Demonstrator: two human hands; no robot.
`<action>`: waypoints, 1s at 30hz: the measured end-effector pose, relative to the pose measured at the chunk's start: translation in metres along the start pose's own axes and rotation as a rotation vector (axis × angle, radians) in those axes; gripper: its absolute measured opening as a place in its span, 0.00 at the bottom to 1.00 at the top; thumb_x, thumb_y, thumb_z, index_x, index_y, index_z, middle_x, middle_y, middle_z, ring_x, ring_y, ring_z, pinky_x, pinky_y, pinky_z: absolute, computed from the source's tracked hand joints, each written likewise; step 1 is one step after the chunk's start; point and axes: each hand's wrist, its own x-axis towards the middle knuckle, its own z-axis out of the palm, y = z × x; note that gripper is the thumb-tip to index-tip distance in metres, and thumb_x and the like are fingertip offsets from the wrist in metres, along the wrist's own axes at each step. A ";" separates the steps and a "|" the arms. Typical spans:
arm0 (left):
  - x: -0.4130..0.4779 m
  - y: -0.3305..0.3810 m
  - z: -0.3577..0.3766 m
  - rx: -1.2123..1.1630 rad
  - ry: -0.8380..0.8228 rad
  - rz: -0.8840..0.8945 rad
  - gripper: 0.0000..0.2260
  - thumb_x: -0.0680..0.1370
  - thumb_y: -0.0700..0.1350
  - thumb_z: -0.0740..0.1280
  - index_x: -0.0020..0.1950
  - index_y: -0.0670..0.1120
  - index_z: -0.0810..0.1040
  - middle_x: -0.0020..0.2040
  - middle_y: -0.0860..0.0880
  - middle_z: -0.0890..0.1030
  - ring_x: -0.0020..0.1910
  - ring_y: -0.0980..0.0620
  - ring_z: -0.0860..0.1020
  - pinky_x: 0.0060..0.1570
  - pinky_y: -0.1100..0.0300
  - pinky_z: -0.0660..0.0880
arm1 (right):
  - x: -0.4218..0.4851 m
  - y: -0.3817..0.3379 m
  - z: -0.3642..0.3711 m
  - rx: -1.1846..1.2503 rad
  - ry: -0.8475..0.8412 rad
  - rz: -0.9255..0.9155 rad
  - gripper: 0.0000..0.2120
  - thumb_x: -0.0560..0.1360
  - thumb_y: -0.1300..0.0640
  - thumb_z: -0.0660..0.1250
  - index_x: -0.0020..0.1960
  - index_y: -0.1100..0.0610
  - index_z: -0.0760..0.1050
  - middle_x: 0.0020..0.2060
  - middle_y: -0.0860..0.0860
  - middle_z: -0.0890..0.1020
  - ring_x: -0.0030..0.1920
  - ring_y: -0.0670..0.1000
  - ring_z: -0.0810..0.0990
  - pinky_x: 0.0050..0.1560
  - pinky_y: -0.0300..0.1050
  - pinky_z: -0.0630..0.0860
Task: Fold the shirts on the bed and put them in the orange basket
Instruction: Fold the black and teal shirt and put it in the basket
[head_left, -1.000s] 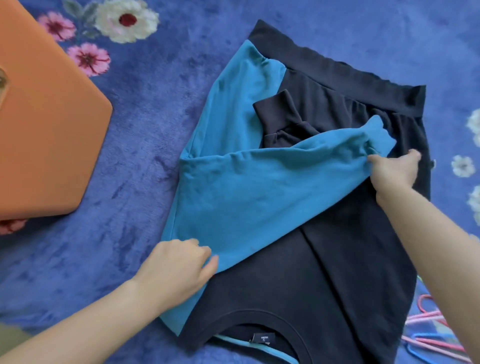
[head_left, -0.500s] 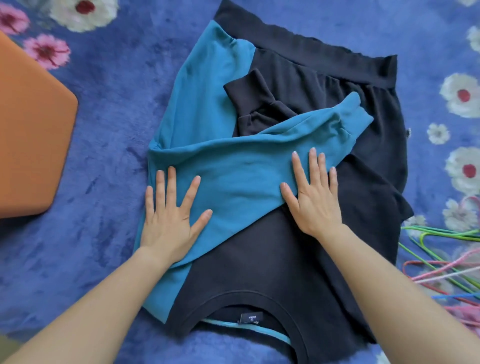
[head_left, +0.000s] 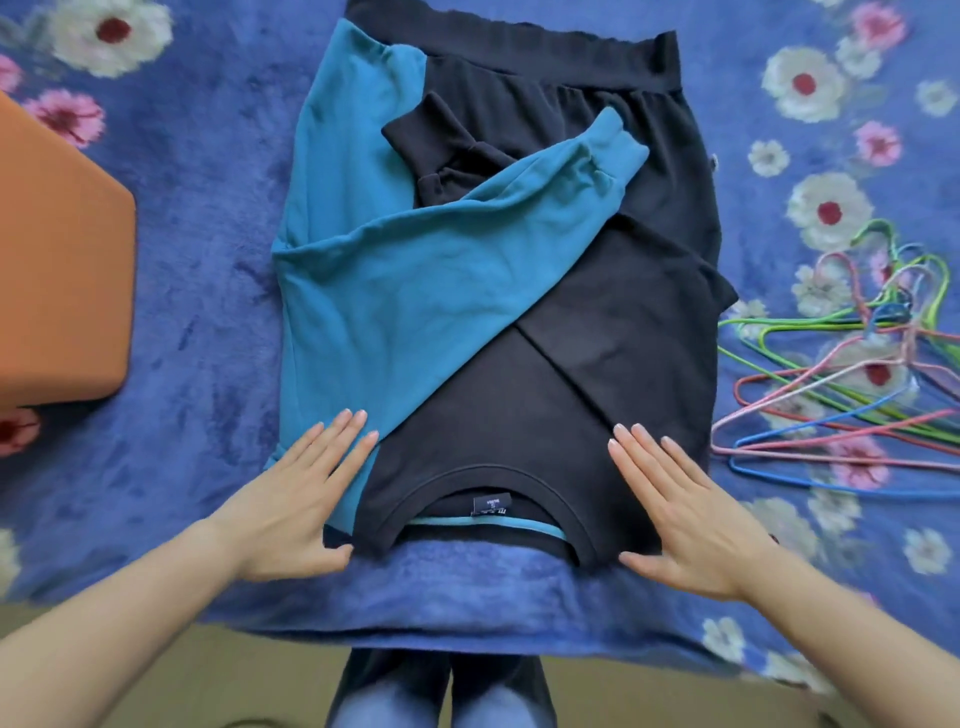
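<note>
Left hand (head_left: 291, 499) and right hand (head_left: 685, 514) are lying flat, fingers straight, flanking the shirt (head_left: 545, 291) collar; orange basket (head_left: 57, 260) is sitting left of shirt.

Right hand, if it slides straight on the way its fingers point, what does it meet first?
Probably the teal sleeve laid across the black shirt; the right hand lies flat on that shirt, fingers aimed up-left along it.

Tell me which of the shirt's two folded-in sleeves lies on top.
The teal sleeve. It runs diagonally across the front and covers part of the black sleeve, so only the black cuff end pokes out from under its far edge.
</note>
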 end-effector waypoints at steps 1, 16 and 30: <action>-0.002 -0.002 0.000 0.044 -0.026 0.004 0.48 0.59 0.53 0.66 0.76 0.38 0.56 0.76 0.37 0.56 0.76 0.41 0.49 0.72 0.51 0.49 | -0.006 -0.001 0.005 -0.029 -0.039 -0.003 0.53 0.61 0.37 0.67 0.76 0.64 0.53 0.76 0.60 0.57 0.76 0.59 0.54 0.72 0.54 0.52; 0.068 0.007 -0.101 0.188 -0.317 -0.230 0.13 0.77 0.41 0.58 0.60 0.47 0.76 0.58 0.44 0.78 0.57 0.42 0.77 0.45 0.56 0.70 | 0.048 0.018 -0.069 0.469 -0.006 0.509 0.33 0.68 0.70 0.55 0.66 0.46 0.74 0.61 0.56 0.80 0.61 0.58 0.76 0.55 0.44 0.71; 0.007 0.032 -0.098 -0.036 -1.239 -0.110 0.18 0.73 0.37 0.61 0.64 0.42 0.72 0.51 0.42 0.79 0.45 0.43 0.75 0.45 0.56 0.71 | 0.018 -0.027 -0.080 0.584 -0.903 0.434 0.08 0.65 0.61 0.66 0.44 0.55 0.75 0.43 0.53 0.79 0.41 0.52 0.75 0.32 0.39 0.68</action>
